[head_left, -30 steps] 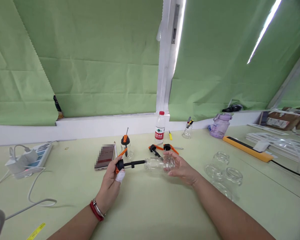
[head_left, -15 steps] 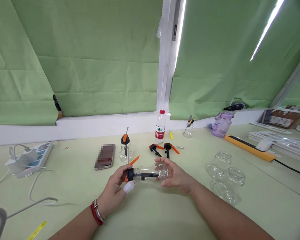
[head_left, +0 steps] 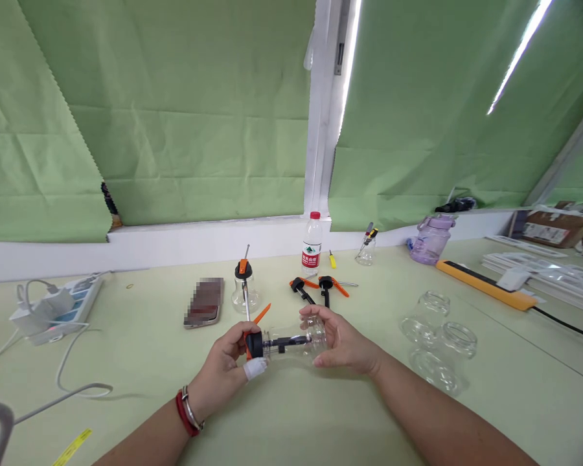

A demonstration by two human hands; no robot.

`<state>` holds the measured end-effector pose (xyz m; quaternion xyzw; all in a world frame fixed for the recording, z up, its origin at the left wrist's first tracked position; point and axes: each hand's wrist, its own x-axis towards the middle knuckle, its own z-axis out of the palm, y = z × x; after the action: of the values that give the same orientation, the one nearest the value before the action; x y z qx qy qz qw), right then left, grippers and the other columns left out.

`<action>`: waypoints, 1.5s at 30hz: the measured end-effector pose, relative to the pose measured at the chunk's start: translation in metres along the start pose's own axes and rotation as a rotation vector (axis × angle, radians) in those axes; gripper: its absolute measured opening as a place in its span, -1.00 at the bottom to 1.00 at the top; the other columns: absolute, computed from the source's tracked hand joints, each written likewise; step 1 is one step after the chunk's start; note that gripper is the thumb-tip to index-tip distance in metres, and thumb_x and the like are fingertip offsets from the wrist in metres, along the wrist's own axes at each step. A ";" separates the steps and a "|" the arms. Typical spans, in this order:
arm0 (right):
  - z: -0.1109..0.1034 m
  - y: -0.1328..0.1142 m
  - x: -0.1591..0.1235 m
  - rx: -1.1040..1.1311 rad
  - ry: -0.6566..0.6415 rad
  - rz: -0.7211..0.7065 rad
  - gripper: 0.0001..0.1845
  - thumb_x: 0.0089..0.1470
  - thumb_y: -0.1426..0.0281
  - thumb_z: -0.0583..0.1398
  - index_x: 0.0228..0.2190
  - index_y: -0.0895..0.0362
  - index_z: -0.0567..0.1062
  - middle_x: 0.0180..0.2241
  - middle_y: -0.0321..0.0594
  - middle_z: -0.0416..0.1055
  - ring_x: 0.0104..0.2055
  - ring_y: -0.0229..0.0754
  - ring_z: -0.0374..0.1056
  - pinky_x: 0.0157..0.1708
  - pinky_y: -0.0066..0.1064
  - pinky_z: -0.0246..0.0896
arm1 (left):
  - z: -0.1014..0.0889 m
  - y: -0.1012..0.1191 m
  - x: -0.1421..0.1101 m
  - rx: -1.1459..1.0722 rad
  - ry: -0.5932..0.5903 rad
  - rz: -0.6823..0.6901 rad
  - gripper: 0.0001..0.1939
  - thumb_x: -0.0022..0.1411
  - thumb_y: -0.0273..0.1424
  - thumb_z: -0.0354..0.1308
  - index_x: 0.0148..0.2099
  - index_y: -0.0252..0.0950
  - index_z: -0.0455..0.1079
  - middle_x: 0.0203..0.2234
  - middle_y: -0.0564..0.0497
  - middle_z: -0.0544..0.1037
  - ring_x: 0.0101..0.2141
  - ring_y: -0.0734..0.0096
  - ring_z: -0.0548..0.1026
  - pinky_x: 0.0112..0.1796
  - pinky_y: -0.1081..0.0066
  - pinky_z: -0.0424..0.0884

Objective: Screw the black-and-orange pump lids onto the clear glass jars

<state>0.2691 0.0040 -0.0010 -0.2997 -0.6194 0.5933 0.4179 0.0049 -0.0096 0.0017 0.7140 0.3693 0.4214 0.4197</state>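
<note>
My left hand, its thumb wrapped in white, grips a black cap with an orange lever, a metal spout and a black stem. My right hand is wrapped around the base of a clear glass bottle lying on its side. The cap sits at the bottle's mouth with its stem inside; whether it is seated fully I cannot tell. Beyond my hands stands a similar capped glass bottle. Two loose black-and-orange caps, a left one and a right one, lie behind the held bottle.
Several clear glass bottles stand to the right. At the back are a red-capped water bottle, a small jar of screwdrivers and a purple bottle. A phone and a power strip lie left, an orange strip right.
The cap in my left hand has tilted and shifted slightly right, showing more of its black side. The stem inside the bottle has turned a little. My right hand stays nearly still.
</note>
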 end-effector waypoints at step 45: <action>0.001 -0.013 -0.003 0.176 -0.061 0.134 -0.30 0.02 0.26 0.26 0.15 -0.08 0.12 0.12 -0.03 0.13 -0.10 -0.03 0.40 -0.22 -0.16 0.36 | 0.000 0.004 0.002 -0.065 -0.063 -0.138 -0.51 0.13 -0.26 0.18 0.08 -0.27 0.21 -0.36 0.02 0.27 -0.42 0.41 0.24 -0.38 0.42 0.27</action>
<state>0.2717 -0.0004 0.0110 -0.2844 -0.5559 0.6808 0.3829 0.0061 -0.0095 0.0062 0.6858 0.3903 0.3807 0.4821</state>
